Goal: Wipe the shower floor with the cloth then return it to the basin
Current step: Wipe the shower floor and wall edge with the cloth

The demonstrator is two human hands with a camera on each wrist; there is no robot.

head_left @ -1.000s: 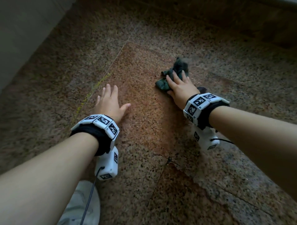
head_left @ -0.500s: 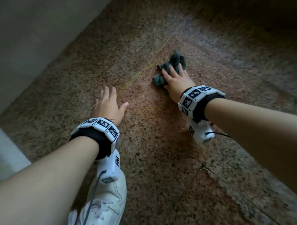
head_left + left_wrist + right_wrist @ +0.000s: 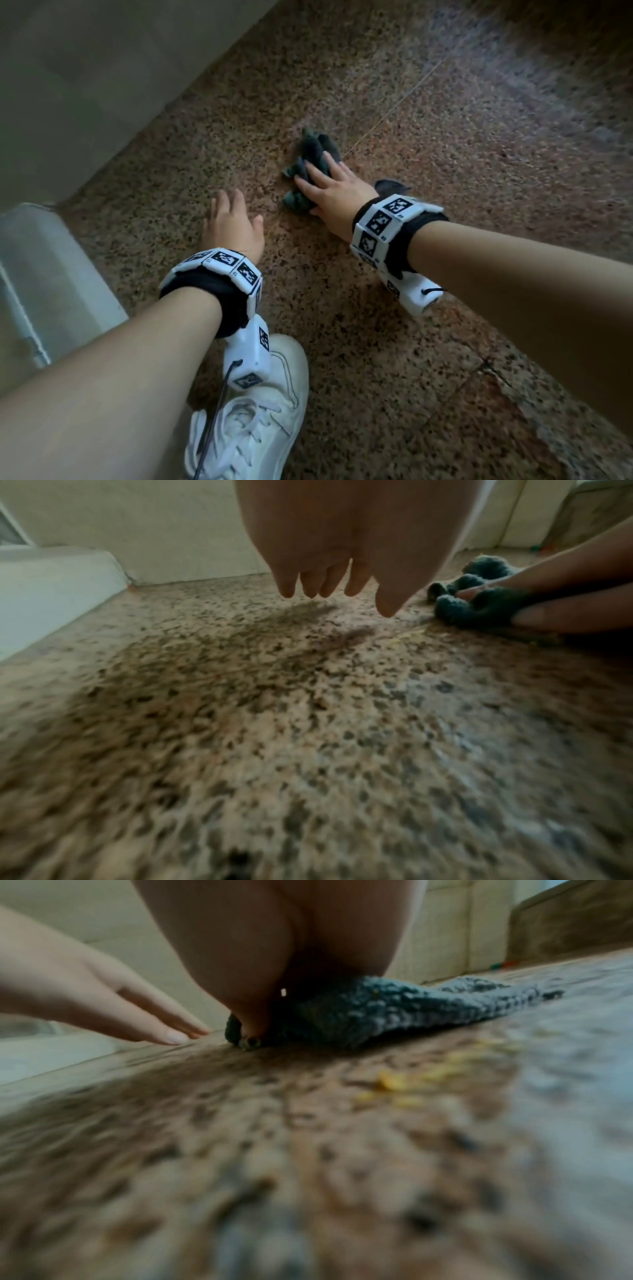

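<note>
A dark green cloth (image 3: 315,147) lies bunched on the speckled granite floor (image 3: 445,205). My right hand (image 3: 322,178) presses down on it with straight fingers, and folds of the cloth (image 3: 455,607) bulge up beside the thumb and between the fingers. In the right wrist view the cloth (image 3: 394,1007) spreads flat on the floor under my palm (image 3: 240,961). My left hand (image 3: 233,219) rests on the bare floor just left of the cloth, fingers straight (image 3: 356,580) and holding nothing. The basin is not in view.
A pale wall (image 3: 85,85) runs along the upper left, with a white raised ledge (image 3: 41,274) below it. My white shoe (image 3: 253,428) stands on the floor under my left wrist. A thin grout line (image 3: 394,113) and yellow specks (image 3: 387,1081) mark the floor.
My right hand has slid the cloth leftwards over the yellowish floor line, closer to the left hand. The view has swung left, bringing the wall, ledge and shoe further in.
</note>
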